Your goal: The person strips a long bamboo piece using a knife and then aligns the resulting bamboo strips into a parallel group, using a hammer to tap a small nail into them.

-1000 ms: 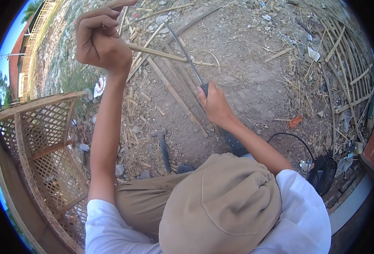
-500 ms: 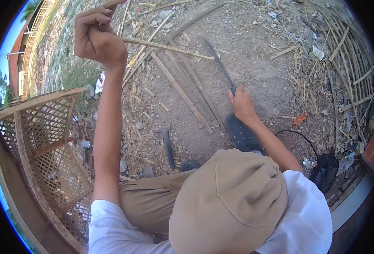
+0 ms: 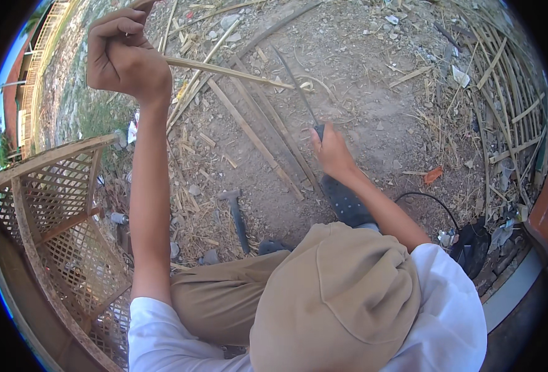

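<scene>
My left hand (image 3: 128, 59), raised at the upper left with its fingers bent, grips a long, narrow bamboo strip (image 3: 224, 70). The strip runs rightward from the fist. My right hand (image 3: 336, 154) is wrapped round the dark handle of a long knife (image 3: 294, 82), thumb along the grip. The thin blade points up and left, seen almost edge-on, and crosses the strip's far end. Whether blade and strip touch I cannot tell. A pale, curled sliver (image 3: 323, 87) shows just right of the blade.
A hammer-like tool (image 3: 236, 217) lies on the dirt near my knee. Several flat wooden slats (image 3: 255, 139) lie beyond it. At the left stands a lattice wood frame (image 3: 29, 204); at the right, a heap of bamboo strips (image 3: 503, 93). A dark bag (image 3: 471, 248) sits right of my forearm.
My right hand has moved left and the knife blade has turned nearly edge-on at the strip's end. My left hand has shifted slightly left, still holding the strip. The whole view shifted a little.
</scene>
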Demonstrator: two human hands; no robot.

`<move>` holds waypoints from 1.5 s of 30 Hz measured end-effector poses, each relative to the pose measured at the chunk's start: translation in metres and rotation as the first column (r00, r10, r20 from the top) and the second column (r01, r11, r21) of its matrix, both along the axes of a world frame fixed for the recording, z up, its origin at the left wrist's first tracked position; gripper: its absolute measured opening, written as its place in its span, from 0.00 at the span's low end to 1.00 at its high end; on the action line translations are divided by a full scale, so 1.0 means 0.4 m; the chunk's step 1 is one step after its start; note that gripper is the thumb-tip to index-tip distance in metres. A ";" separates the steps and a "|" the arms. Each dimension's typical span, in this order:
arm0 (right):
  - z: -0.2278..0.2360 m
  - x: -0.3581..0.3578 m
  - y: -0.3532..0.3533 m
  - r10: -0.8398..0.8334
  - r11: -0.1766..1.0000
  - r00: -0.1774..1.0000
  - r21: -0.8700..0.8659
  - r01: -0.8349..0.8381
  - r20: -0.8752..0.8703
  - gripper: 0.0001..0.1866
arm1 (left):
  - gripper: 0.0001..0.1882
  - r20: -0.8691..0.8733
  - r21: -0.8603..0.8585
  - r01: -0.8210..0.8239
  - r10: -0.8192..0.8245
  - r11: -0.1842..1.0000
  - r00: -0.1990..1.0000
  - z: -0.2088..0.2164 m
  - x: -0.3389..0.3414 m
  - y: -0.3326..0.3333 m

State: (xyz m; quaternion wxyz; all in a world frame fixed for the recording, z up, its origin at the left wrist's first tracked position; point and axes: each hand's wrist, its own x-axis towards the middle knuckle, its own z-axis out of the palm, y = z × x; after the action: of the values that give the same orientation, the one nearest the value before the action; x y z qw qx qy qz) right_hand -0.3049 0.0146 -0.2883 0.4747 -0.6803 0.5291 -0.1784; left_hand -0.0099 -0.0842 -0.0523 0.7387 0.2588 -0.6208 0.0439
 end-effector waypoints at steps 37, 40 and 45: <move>0.030 -0.304 0.049 0.095 0.956 0.988 0.288 -0.058 -0.118 0.17 | 0.16 -0.250 0.106 -0.300 0.318 0.948 0.915 0.173 -0.007 0.000; -0.086 -0.294 0.100 0.179 0.977 0.971 -0.083 -0.194 -0.156 0.19 | 0.16 -0.192 0.046 -0.404 0.405 0.914 0.894 0.289 0.064 0.095; 0.008 -0.301 0.131 0.121 0.966 0.913 -0.164 -0.198 -0.389 0.20 | 0.13 -0.284 0.149 -0.528 0.547 0.836 0.787 0.341 0.115 0.161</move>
State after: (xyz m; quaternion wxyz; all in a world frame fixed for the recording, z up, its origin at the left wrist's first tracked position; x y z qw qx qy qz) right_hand -0.4254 0.0668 -0.2851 0.3068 -0.7871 0.5320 -0.0577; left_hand 0.0362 -0.0197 0.0840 0.7765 0.4510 -0.3963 0.1911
